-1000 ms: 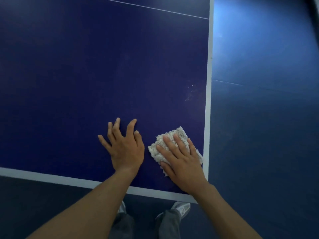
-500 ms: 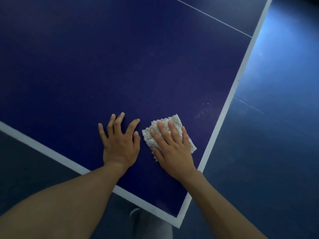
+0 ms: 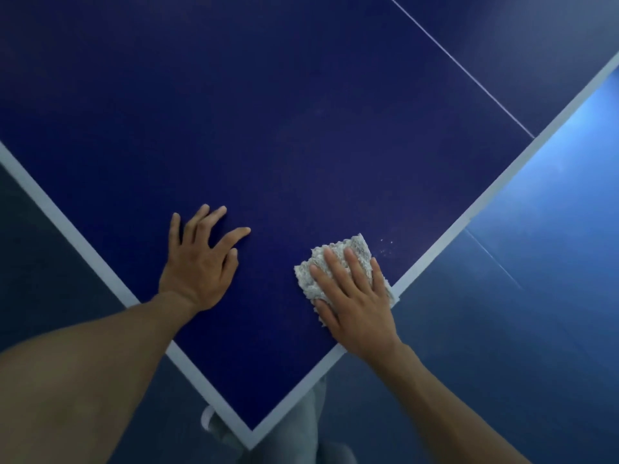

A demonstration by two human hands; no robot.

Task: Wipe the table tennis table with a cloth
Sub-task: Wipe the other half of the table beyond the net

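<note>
Well, your right hand (image 3: 355, 303) presses the cloth (image 3: 338, 259) flat, fingers straight, at the right edge of the table (image 3: 301, 128), near its nearest corner. It looks soft and light, likely to bunch: bear down over its middle. Your left hand (image 3: 197, 266) rests spread-fingered on the top.

Both bare forearms are stretched forward. The left hand (image 3: 197, 266) is laid palm down, fingers spread and straight. The right hand (image 3: 355, 296) is pressed flat on the cloth (image 3: 360, 244), 4 fingers straight and close together.
</note>
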